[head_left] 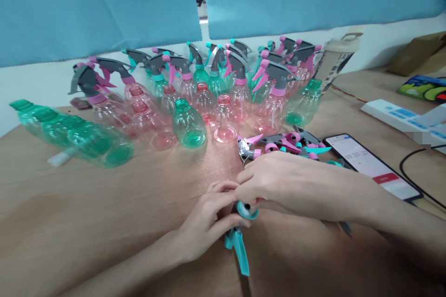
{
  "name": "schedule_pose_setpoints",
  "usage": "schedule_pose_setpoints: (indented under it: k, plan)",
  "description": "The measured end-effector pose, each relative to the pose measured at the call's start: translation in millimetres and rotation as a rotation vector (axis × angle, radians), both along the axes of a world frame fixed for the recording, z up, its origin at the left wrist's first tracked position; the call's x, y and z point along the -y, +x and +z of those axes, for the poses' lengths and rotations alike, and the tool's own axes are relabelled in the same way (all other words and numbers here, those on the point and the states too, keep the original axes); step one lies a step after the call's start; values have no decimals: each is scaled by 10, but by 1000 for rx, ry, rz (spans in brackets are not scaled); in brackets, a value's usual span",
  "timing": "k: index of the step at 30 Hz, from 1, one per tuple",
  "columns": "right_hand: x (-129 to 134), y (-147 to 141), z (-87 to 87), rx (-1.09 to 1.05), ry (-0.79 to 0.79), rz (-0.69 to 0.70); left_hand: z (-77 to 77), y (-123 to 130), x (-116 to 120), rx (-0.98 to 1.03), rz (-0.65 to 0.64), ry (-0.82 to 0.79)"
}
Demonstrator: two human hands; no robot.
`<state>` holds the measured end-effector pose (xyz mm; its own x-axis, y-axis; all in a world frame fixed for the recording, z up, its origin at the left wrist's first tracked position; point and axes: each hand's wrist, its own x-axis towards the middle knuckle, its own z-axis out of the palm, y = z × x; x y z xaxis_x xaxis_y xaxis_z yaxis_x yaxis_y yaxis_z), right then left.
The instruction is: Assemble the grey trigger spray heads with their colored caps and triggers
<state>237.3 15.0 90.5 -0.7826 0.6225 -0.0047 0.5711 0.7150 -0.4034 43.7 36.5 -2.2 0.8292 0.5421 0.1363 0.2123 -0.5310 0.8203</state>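
Note:
My left hand (pixel 212 216) is wrapped round a turquoise and grey spray head (pixel 239 248), its trigger pointing down toward me and its round collar turned up to the right. My right hand (pixel 263 181) is closed in a pinch just above the collar, its fingertips hidden, so what it grips cannot be made out. Behind my right hand lies a pile of loose pink, turquoise and grey spray heads (pixel 291 141). Open-necked pink bottles (pixel 225 123) and a green bottle (pixel 189 125) stand farther back.
Several bottles with spray heads (pixel 240 95) stand along the back. Green bottles (pixel 101 146) lie at the left. At the right are a phone (pixel 372 162) showing a timer, a white power strip (pixel 400 118), a black cable and a cup (pixel 336 58).

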Motion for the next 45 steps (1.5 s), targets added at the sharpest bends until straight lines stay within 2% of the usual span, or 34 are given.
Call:
schedule_pose_setpoints:
  k: [3,7,12,20,26,30,35,41,45]
  plan:
    - [-3,15,-33,46,-34,-8,18,8,6,-9,-6,26]
    - [-13,46,-74,-22,-73,-5,30,5,20,4,-14,-10]
    - [-68,35,-128,-114,-91,-46,-21,-29,11,12,112,-61]
    - [-103,8,-195,-179,-128,-132,-29,-16,-18,63,178,-20]
    - [-122,12,-218,-211,-305,-116,-29,-3,-11,78,184,80]
    - [-130,-2,-247,-271,-253,-99,-21,-13,-5,68,184,146]
    - [-132,-41,-294,-277,-206,-104,-17,-12,-8,53,218,150]
    - [-185,67,-241,-192,-264,-108,-24,0,-7,39,172,51]
    - [-231,173,-167,-49,-259,-162,5,16,-7,-33,68,-22]
